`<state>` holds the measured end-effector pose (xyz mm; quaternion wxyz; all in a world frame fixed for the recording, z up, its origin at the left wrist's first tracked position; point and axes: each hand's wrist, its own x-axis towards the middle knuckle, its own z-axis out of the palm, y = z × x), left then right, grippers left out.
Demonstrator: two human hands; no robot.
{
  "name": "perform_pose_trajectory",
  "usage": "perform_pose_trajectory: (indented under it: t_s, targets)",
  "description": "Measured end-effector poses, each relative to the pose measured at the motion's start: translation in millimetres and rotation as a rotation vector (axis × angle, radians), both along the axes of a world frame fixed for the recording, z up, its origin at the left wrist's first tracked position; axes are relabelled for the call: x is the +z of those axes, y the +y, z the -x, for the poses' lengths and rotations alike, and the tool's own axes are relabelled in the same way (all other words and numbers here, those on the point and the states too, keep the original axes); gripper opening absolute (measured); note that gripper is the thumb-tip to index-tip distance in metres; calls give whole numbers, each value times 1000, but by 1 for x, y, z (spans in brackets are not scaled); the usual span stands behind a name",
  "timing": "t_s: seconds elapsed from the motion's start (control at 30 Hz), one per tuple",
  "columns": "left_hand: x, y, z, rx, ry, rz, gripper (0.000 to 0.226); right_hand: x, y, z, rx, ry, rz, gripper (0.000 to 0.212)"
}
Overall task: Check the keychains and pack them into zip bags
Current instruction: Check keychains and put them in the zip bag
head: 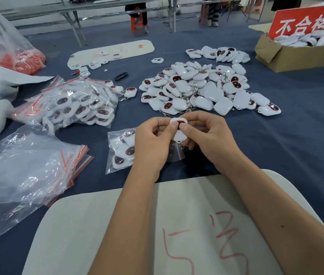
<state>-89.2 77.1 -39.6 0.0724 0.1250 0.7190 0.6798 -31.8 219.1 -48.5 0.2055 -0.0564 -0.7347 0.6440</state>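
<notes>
Now keychain (178,124) between both thumbs.

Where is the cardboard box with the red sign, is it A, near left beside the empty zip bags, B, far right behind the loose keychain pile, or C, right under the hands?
B: the box sits at the far right edge of the table, beyond the loose pile, well away from both hands, which hold a keychain near the middle.

Cardboard box (288,56) far right; red sign (308,18) behind it; white board (101,225) nearest.
</notes>
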Motion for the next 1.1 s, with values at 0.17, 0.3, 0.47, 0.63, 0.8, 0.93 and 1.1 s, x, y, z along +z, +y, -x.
perform_pose_trajectory:
  t_s: [0.17, 0.3, 0.47, 0.63, 0.8, 0.93, 1.1]
  targets:
    - [-3, 0, 1, -49, 17, -25, 14, 0, -1, -1, -79, -5, -48, 18]
    - [-4, -1, 2, -47, 23, -43, 16, 2, -2, -2, -56, -9, -7, 15]
    - [-4, 0, 2, -44, 27, -55, 18, 3, -1, -2, -35, -20, 5, 14]
    - [-4, 0, 2, -45, 35, -60, 17, 3, -1, -2, -34, -22, 3, 12]
    - [-3, 1, 0, -16, 63, -80, 12, 3, -1, -1, -17, -20, 41, 6]
    - [-4, 4, -1, 35, 101, -79, 6, 0, 1, 0, 18, -29, 43, 13]
    - [-5, 5, 0, 82, 120, -104, 4, -1, 1, 0, 33, 24, 16, 22]
